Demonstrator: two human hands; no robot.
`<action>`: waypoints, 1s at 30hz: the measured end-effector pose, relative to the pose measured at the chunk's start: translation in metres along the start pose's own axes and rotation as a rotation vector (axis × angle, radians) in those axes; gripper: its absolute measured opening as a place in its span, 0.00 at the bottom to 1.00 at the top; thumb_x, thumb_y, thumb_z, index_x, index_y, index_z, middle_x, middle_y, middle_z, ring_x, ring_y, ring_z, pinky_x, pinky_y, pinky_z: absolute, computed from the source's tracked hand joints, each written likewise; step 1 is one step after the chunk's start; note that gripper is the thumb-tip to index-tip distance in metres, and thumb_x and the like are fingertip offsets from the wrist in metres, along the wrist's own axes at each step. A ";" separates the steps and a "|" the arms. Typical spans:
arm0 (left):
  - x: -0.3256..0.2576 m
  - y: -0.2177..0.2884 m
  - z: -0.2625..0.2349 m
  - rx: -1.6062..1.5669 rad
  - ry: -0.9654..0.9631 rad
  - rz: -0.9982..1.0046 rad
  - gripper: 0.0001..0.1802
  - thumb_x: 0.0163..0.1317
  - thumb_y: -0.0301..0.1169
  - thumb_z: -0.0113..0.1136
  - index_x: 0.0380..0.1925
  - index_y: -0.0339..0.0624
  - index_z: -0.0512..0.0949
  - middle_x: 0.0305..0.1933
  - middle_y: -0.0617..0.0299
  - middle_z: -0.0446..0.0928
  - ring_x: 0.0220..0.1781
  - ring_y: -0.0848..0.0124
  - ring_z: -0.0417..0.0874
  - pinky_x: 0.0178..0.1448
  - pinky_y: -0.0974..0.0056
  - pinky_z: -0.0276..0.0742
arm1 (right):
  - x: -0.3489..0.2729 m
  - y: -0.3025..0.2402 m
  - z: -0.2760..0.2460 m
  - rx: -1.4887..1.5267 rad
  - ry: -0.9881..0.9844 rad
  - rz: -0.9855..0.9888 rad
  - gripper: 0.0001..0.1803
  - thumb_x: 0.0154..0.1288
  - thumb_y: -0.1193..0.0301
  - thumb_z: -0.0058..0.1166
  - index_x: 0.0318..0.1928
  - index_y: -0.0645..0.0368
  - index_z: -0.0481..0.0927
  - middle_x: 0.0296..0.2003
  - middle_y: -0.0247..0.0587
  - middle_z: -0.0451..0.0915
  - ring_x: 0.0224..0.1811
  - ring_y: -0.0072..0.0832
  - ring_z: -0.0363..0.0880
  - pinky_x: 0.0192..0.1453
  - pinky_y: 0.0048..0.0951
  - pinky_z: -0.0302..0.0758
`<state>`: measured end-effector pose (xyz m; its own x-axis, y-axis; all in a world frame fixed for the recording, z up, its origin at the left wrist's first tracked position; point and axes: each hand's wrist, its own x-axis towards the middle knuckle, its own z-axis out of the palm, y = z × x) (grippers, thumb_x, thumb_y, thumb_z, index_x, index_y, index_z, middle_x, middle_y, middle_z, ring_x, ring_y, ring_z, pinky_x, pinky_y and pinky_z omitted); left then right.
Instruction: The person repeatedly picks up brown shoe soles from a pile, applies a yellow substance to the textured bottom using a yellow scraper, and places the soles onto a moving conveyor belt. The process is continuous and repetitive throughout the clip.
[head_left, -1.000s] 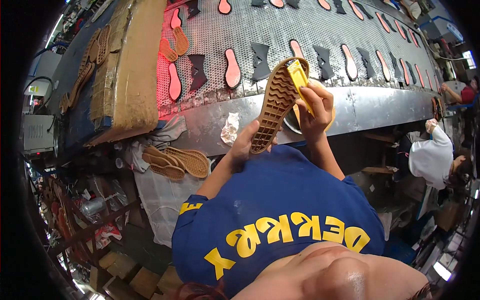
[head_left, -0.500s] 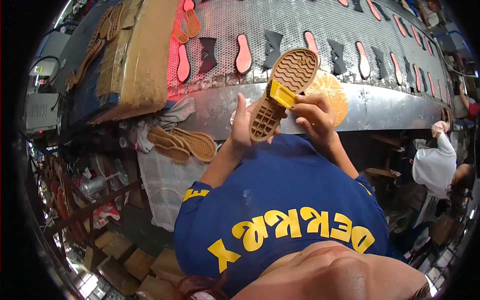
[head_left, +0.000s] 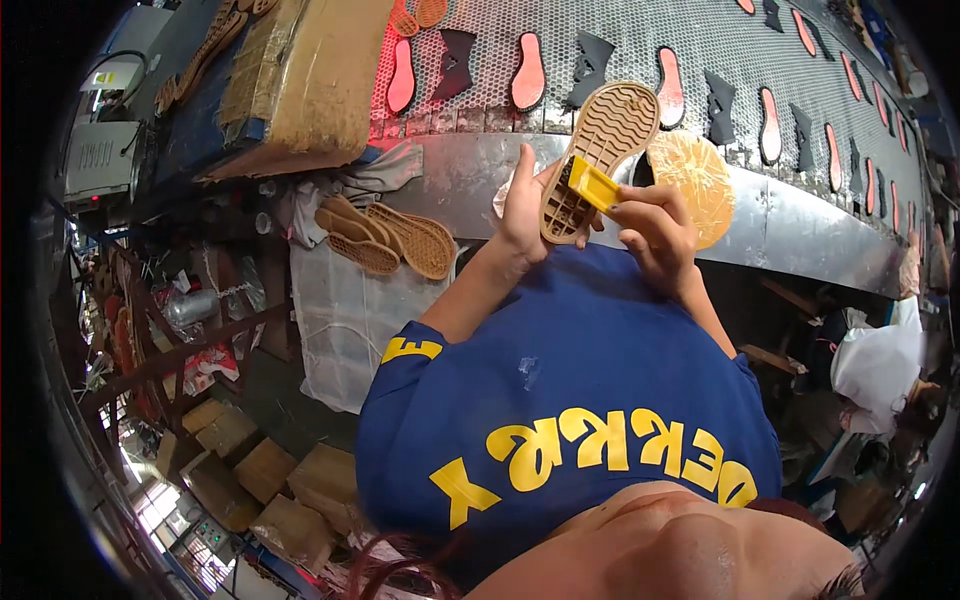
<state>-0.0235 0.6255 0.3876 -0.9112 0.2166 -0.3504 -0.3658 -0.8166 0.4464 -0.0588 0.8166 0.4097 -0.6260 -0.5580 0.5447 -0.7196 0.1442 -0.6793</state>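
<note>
One tan sole [head_left: 618, 122] at the frame's upper centre slants up rightward, lower end held in the left hand [head_left: 525, 217], thumb raised, while the right hand [head_left: 660, 232] pinches a yellow block [head_left: 597, 186] across it

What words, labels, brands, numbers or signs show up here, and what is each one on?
Shirt: large yellow letters across the navy front; legible, but I won't copy them out.
Left sleeve: yellow lettering, also not copied.
Yellow label on a pale machine at far left: too small to read.
Sole and yellow tool: no lettering I can make out.
</note>
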 end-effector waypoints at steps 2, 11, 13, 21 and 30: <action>0.002 0.001 0.002 0.043 0.003 -0.009 0.48 0.63 0.69 0.16 0.57 0.37 0.66 0.38 0.48 0.79 0.26 0.59 0.82 0.17 0.61 0.76 | 0.000 -0.002 0.002 -0.012 0.008 0.000 0.14 0.59 0.66 0.62 0.42 0.63 0.81 0.41 0.47 0.76 0.43 0.37 0.80 0.47 0.32 0.78; 0.009 -0.001 -0.010 0.057 -0.073 -0.081 0.51 0.61 0.71 0.15 0.62 0.37 0.62 0.44 0.43 0.77 0.36 0.57 0.83 0.21 0.61 0.76 | -0.002 -0.011 -0.005 0.058 -0.132 -0.032 0.14 0.59 0.65 0.62 0.39 0.63 0.81 0.39 0.48 0.76 0.43 0.37 0.80 0.46 0.32 0.77; 0.012 -0.002 -0.008 0.031 -0.040 -0.105 0.52 0.60 0.72 0.15 0.63 0.38 0.62 0.46 0.41 0.76 0.41 0.55 0.82 0.30 0.58 0.79 | 0.002 -0.014 -0.010 0.102 -0.164 -0.016 0.15 0.59 0.64 0.62 0.39 0.63 0.82 0.39 0.48 0.76 0.43 0.37 0.80 0.46 0.32 0.77; 0.014 -0.001 -0.002 -0.093 -0.035 -0.291 0.56 0.56 0.76 0.12 0.59 0.39 0.66 0.40 0.43 0.78 0.34 0.57 0.82 0.20 0.63 0.69 | 0.011 -0.008 -0.024 0.206 -0.271 -0.011 0.16 0.60 0.62 0.62 0.39 0.63 0.82 0.38 0.48 0.76 0.44 0.38 0.80 0.49 0.33 0.76; 0.014 0.000 -0.013 -0.174 -0.181 -0.391 0.54 0.56 0.76 0.14 0.62 0.44 0.64 0.45 0.54 0.77 0.30 0.65 0.78 0.17 0.68 0.64 | 0.031 0.008 -0.038 0.419 -0.412 0.008 0.14 0.64 0.64 0.55 0.36 0.64 0.81 0.40 0.47 0.76 0.42 0.36 0.77 0.47 0.31 0.73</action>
<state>-0.0338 0.6216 0.3723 -0.7350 0.6038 -0.3084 -0.6657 -0.7291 0.1589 -0.0953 0.8320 0.4397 -0.4025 -0.8418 0.3597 -0.4826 -0.1388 -0.8648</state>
